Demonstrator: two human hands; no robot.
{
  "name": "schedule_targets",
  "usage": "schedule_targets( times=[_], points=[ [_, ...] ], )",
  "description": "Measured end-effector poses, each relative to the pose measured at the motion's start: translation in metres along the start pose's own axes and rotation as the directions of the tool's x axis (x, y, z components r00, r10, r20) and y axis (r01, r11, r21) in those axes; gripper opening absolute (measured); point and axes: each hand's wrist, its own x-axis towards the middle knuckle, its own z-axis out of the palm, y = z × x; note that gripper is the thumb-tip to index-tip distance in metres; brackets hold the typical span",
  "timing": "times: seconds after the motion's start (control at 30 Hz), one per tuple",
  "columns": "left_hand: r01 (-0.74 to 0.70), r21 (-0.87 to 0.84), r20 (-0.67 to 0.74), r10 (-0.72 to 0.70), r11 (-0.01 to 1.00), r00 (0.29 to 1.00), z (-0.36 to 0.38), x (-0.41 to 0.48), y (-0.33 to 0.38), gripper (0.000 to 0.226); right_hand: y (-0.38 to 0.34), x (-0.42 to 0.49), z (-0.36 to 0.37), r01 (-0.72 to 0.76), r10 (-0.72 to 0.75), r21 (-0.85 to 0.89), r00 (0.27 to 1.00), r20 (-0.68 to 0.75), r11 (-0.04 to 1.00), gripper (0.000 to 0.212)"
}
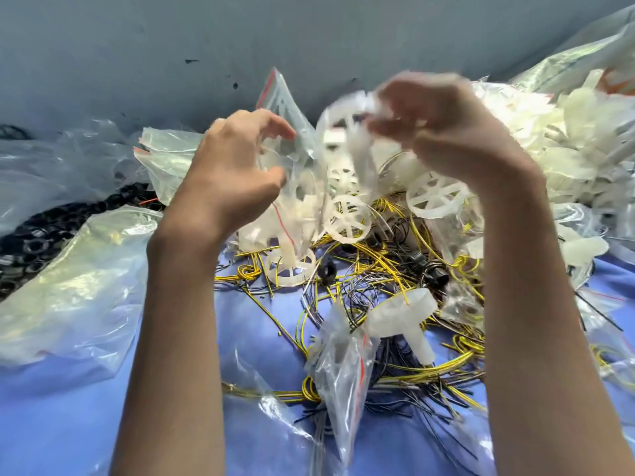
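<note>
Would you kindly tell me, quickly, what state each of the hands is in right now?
Left hand: fingers curled, gripping the clear zip bag.
Right hand: motion-blurred, but pinching a white spoked wheel.

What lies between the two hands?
Head view: a clear zip bag in the left hand and a blurred white spoked wheel in the right hand.

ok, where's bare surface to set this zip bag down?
Bare blue cloth at lower left, below the big clear bag. Narrow strip between left forearm and wire tangle. Crowded: the tangle, white plastic parts upper right.
</note>
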Motion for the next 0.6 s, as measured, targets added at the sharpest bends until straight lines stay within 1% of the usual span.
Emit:
schedule_targets(
  times=[0.03,0.07,0.1,0.13,0.17,0.2,0.23,0.27,0.3,0.33,0.37,0.43,0.5,0.53,0.6],
  points=[
    [-0.003,0.005,-0.011,0.003,1.000,1.000,0.000,0.000,0.001,0.039,-0.005,-0.001,-0.006,0.057,-0.049,0.063,0.991,-0.122,0.996,0.014],
    [-0.007,0.001,-0.022,0.007,1.000,1.000,0.000,0.000,0.002,0.040,-0.011,-0.003,-0.010,0.111,-0.076,0.169,0.977,-0.199,0.979,0.018],
    [-0.009,-0.009,-0.031,0.009,1.000,0.999,0.000,0.000,0.004,0.041,-0.017,-0.005,-0.013,0.158,-0.086,0.304,0.968,-0.237,0.939,0.016],
    [-0.015,-0.019,-0.036,0.014,1.000,0.999,0.001,0.000,0.007,0.041,-0.023,-0.007,-0.016,0.184,-0.085,0.425,0.967,-0.241,0.886,0.013],
    [-0.025,-0.027,-0.033,0.024,0.999,0.999,0.002,0.000,0.011,0.040,-0.028,-0.008,-0.017,0.191,-0.091,0.520,0.973,-0.212,0.833,0.014],
    [-0.040,-0.034,-0.030,0.039,0.999,0.999,0.004,-0.001,0.014,0.037,-0.033,-0.010,-0.016,0.166,-0.102,0.591,0.985,-0.140,0.789,0.018],
    [-0.051,-0.046,-0.029,0.049,0.998,0.998,0.006,0.000,0.016,0.032,-0.037,-0.011,-0.015,0.124,-0.123,0.630,0.991,-0.045,0.767,0.018],
    [-0.054,-0.067,-0.033,0.052,0.996,0.998,0.008,0.000,0.019,0.028,-0.040,-0.013,-0.012,0.059,-0.125,0.629,0.990,0.062,0.775,0.012],
    [-0.048,-0.102,-0.039,0.044,0.994,0.998,0.010,0.000,0.021,0.026,-0.042,-0.013,-0.008,-0.011,-0.106,0.585,0.981,0.165,0.811,0.007],
    [-0.045,-0.135,-0.038,0.040,0.990,0.998,0.011,0.001,0.021,0.023,-0.043,-0.012,-0.005,-0.070,-0.069,0.513,0.967,0.245,0.855,0.008],
    [-0.040,-0.141,-0.033,0.036,0.989,0.999,0.012,0.001,0.021,0.024,-0.042,-0.011,-0.002,-0.108,-0.031,0.443,0.955,0.296,0.890,0.012],
    [-0.024,-0.068,-0.025,0.023,0.997,0.999,0.012,0.002,0.017,0.025,-0.038,-0.010,0.001,-0.165,0.034,0.375,0.943,0.332,0.912,0.020],
    [-0.015,-0.037,-0.024,0.014,0.999,1.000,0.009,0.002,0.013,0.029,-0.033,-0.008,0.004,-0.204,0.083,0.348,0.939,0.333,0.915,0.020],
    [-0.013,-0.059,-0.004,0.013,0.998,1.000,0.006,0.000,0.013,0.036,-0.030,-0.008,0.005,-0.209,0.106,0.309,0.942,0.319,0.928,0.017],
    [-0.010,-0.119,0.053,0.016,0.993,0.998,0.002,-0.003,0.015,0.053,-0.024,-0.005,0.006,-0.191,0.128,0.214,0.953,0.275,0.958,0.022]
  ],
)
